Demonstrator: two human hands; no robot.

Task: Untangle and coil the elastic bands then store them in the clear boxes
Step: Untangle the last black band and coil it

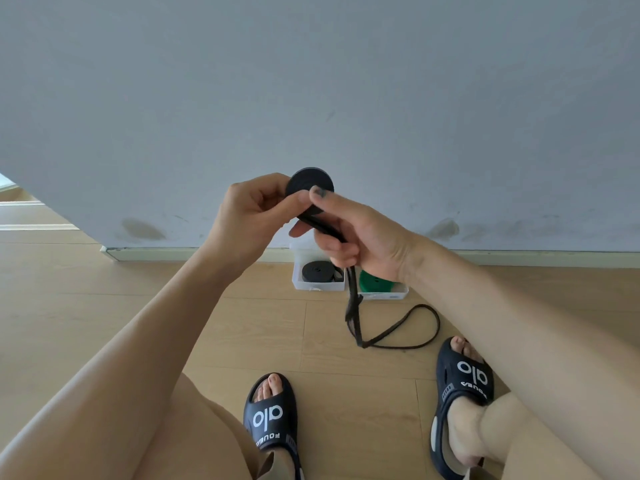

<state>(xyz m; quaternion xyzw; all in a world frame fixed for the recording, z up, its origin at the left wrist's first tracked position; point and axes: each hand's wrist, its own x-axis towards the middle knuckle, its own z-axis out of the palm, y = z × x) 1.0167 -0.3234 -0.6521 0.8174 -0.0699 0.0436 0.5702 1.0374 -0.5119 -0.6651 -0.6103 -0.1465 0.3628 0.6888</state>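
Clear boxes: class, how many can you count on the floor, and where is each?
2. The left clear box, by the wall, holds a coiled black band. The right clear box beside it holds a green band; hands hide parts.

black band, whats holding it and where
Both hands hold the black band: the left hand grips its rolled coil, the right hand grips the strap just below; the tail hangs free.
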